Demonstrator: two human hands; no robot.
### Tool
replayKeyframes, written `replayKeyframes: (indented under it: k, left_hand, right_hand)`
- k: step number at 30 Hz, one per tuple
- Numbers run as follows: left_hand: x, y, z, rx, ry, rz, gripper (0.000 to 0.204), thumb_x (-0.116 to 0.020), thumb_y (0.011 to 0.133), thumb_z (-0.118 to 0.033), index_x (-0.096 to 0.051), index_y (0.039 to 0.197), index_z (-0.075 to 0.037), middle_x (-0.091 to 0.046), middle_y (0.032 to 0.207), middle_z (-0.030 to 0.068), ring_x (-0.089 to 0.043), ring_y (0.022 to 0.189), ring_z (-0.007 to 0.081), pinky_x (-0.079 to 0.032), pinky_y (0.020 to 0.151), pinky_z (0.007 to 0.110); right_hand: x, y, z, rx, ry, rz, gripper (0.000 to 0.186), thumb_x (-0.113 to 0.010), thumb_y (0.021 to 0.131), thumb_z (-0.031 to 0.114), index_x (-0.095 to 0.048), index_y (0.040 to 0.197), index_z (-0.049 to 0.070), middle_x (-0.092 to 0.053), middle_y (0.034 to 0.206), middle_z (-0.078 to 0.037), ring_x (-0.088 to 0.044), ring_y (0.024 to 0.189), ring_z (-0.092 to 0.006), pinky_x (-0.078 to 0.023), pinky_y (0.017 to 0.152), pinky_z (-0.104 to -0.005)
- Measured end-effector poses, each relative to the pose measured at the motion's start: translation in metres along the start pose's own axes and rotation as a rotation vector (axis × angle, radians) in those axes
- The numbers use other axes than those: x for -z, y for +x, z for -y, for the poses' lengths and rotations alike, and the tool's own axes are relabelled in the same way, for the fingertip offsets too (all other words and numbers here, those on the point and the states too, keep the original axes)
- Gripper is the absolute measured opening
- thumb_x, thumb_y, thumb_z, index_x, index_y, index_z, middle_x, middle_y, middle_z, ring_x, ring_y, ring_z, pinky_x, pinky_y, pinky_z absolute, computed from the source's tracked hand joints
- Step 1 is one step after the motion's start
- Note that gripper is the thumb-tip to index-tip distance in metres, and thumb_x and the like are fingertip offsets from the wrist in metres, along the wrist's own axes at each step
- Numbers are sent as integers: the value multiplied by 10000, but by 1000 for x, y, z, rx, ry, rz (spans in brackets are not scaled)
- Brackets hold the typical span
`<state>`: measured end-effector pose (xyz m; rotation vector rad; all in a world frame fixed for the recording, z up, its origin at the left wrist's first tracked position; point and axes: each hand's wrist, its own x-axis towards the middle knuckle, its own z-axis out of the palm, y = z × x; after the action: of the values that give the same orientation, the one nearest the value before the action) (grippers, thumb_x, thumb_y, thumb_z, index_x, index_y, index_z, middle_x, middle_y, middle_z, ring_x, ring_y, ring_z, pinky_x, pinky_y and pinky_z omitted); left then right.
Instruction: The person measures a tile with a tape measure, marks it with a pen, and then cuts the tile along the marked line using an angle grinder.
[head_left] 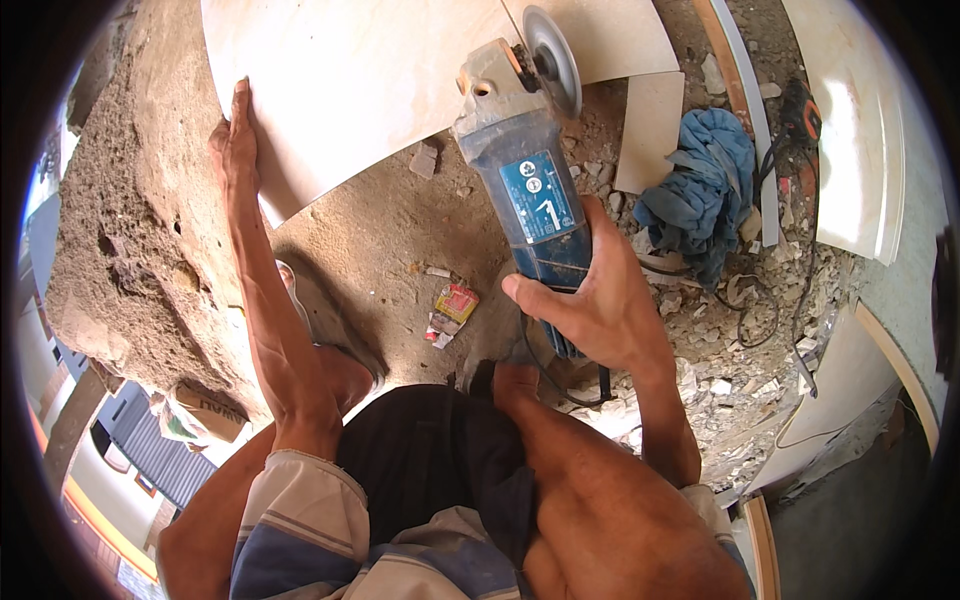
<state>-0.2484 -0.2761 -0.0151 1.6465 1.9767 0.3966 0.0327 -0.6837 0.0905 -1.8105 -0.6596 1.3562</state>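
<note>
My left hand (235, 140) grips the left edge of a large cream tile (340, 90) at the upper left, fingers laid along that edge. My right hand (590, 290) is wrapped round the body of a dusty blue angle grinder (510, 160), held at the centre right with its head pointing up. The grinder's grey disc (552, 65) stands nearly edge-on over the tile, just right of a thin dark line across it; I cannot tell whether it touches. Its black cord (570, 395) hangs from the lower end below my right hand.
A crumpled blue cloth (695, 190), a tile offcut (650, 120), rubble (720, 340), long strips (755, 150) and an orange-black tool (800, 120) lie to the right, beside stacked tiles (850, 120). A small crumpled packet (450, 310) lies between my feet; a cardboard piece (205, 415) sits lower left.
</note>
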Motion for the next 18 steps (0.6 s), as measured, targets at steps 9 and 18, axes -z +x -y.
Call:
replayKeyframes:
  k: [9,18]
  left_hand:
    - [-4,4,6,-76,9,-41,1163,-654,892,-886,-660,1346,184,-745,916,204,-741,962,332,-562,971,630]
    - [-10,0,9,-143,-19,-124,765,-640,920,-881,-492,684,-169,-357,581,-74,-362,515,106,-421,519,423]
  right_hand:
    - [0,-23,-15,-25,55,10,722,-903,810,343,-572,1327,-36,-766,1045,-242,-781,994,-392,-594,897,-468]
    - [2,-49,-2,-9,26,-31,706,-922,800,341,-579,1321,11,-767,1056,-198,-782,975,-345,-598,889,-451]
